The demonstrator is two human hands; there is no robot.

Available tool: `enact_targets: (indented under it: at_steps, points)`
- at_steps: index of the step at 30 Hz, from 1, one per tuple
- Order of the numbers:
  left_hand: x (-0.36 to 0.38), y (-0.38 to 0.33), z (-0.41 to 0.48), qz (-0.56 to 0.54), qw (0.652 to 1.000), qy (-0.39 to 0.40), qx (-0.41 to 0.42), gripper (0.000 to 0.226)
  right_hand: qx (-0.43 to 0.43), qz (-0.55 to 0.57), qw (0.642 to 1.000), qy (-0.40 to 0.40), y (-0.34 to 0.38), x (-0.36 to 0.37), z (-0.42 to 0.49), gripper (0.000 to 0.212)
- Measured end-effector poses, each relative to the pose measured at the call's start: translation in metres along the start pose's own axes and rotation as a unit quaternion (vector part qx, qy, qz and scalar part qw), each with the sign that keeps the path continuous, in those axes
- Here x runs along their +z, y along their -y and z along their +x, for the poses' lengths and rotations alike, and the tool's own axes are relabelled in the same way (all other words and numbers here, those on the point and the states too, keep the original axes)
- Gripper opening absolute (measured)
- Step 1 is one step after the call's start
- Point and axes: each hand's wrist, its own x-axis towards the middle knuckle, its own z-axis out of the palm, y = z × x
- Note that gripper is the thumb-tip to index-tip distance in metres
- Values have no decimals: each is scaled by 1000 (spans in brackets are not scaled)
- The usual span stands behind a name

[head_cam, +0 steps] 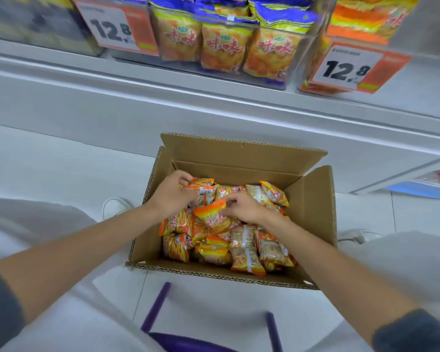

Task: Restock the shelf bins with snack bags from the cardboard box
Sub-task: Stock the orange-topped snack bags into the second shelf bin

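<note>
An open cardboard box (313, 207) stands on the floor below the shelf, filled with several orange and yellow snack bags (247, 255). My left hand (172, 195) reaches into the box's far left part and grips a stack of bags (201, 189). My right hand (244, 208) is beside it in the middle of the box, pinching the top corner of one orange bag (211, 214). On the shelf above, a clear bin (290, 72) holds upright yellow and blue snack bags (222, 48).
A second bin with orange bags (366, 19) stands at the upper right behind a 12.8 price tag (346, 68). Another price tag (114, 29) is at the upper left. White shelf ledge (112, 85) runs across. A purple stool frame (155, 308) sits below me. My knees flank the box.
</note>
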Motion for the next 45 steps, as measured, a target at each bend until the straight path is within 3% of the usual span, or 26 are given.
enact_targets:
  at_steps: [1,3,6,8,11,18,22,26,35,39,40,43,45]
  points:
    - [0,-3,-1,-25,1000,9,-11,57,-17,41,999,-25,10,-12,-7,7]
    - [-1,-11,-5,-77,994,73,-26,80,-47,115,991,-50,26,-28,-21,20]
    - [0,-13,-8,-136,973,185,-24,61,-62,192,979,-40,35,-30,-39,32]
    - [0,-12,-12,-131,974,185,-18,46,-67,197,977,-41,34,-26,-44,42]
    - [-4,-5,-11,-104,986,130,-10,41,-30,110,993,-42,16,-18,-37,57]
    - [-3,14,-3,-84,989,118,-17,36,55,-127,983,121,-34,21,4,70]
    - [-2,17,2,-89,989,117,-16,37,48,-165,976,136,-44,29,15,48]
    - [1,17,2,-88,988,128,-16,39,16,-110,992,61,-45,24,13,22]
    - [1,-30,-10,-148,982,111,21,49,-82,90,989,-90,42,-76,-70,19]
    - [13,-77,-31,-190,970,150,37,84,-113,106,975,-159,71,-90,-103,18]
    - [18,-88,-36,-168,973,141,66,84,-118,110,971,-177,77,-94,-110,19]
    - [20,-121,-45,-155,974,91,137,47,-147,122,959,-211,95,-114,-137,22]
    - [18,-147,-45,-156,973,67,155,46,-170,136,957,-191,102,-133,-159,38]
